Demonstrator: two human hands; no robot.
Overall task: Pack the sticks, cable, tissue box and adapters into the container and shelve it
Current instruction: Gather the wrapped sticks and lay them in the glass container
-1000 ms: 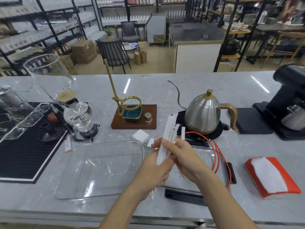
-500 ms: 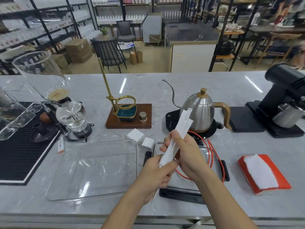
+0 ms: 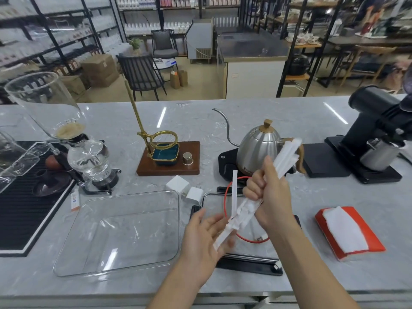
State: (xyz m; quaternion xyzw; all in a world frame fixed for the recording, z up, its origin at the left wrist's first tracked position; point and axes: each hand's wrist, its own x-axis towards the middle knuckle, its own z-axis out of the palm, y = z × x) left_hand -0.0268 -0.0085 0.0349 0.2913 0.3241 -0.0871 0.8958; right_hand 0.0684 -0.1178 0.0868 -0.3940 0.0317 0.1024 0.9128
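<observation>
Sticks [image 3: 285,159] (above container [image 3: 93,266] rim)

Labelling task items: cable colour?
Red; the cable loops on the scale tray, clearest in the head view.

Sticks [image 3: 285,158]: white. Cable [image 3: 225,198]: red. Tissue box [image 3: 376,239]: red. Adapters [image 3: 178,184]: white. Tabletop [image 3: 245,112]: grey marble veining.

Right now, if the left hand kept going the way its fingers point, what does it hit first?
Probably the bundle of white sticks that the right hand grips. The left hand is open, fingertips already at the bundle's lower end. Beyond lie the red cable and kettle; depth is unclear.
</observation>
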